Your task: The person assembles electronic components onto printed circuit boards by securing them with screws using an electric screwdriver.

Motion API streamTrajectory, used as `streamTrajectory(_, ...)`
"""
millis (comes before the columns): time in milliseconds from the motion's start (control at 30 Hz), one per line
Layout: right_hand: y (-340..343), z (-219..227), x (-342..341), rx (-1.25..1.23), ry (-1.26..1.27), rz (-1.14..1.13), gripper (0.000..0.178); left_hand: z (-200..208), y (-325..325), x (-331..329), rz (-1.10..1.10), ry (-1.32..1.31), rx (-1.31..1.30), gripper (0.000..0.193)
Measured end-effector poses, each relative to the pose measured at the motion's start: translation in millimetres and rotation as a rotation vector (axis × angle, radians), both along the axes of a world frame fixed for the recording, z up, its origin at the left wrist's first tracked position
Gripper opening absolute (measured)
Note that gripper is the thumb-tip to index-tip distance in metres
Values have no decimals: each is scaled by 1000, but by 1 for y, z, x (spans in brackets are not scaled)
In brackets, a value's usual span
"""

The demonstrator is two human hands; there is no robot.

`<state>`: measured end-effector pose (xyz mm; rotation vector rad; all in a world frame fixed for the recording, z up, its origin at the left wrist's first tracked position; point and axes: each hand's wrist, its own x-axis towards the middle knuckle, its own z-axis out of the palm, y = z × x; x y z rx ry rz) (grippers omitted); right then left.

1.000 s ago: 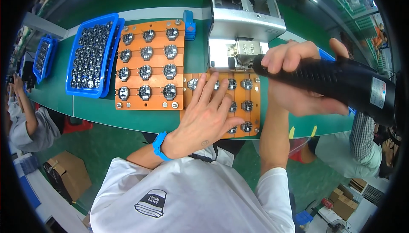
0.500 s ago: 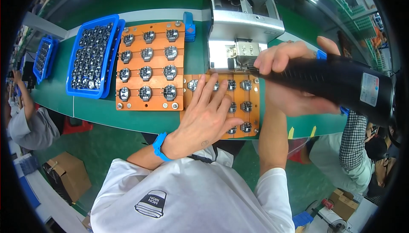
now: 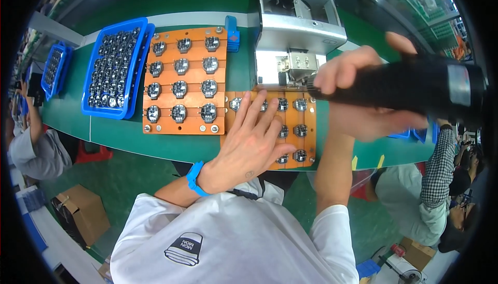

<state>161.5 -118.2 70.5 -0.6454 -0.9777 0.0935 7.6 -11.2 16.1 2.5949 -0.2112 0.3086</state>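
My left hand lies flat with spread fingers on the smaller orange fixture plate, which carries rows of small round circuit boards. Some of those boards are hidden under the fingers. Wrapped round a black electric screwdriver, my right hand holds it nearly level over the plate's right side. The screwdriver's tip end is close to the front of a silver screw-feeder machine; whether they touch, I cannot tell. Left of my left hand is a larger orange fixture plate with similar boards.
A blue tray full of round parts stands left of the larger plate, with another blue tray farther left. A blue holder sits behind the plate. Other people work at both sides. Cardboard boxes stand on the floor.
The screwdriver in my right hand has swung to a more level pose, its rear end rising and shifting right. My left hand stays in place on the plate.
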Motion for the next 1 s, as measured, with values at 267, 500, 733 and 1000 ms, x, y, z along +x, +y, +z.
streamTrajectory(267,6,-10,18,-9,-27,48,105,3,-1,1,-3,1,0,52)
streamTrajectory(500,17,11,10,-471,-32,-237,105,3,-1,1,0,-10,2,53)
streamTrajectory(733,14,12,14,-335,14,-48,103,7,-4,2,5,-10,-1,55)
streamTrajectory(1000,-18,-11,1,-245,119,-116,101,6,-4,5,-37,-65,-10,54)
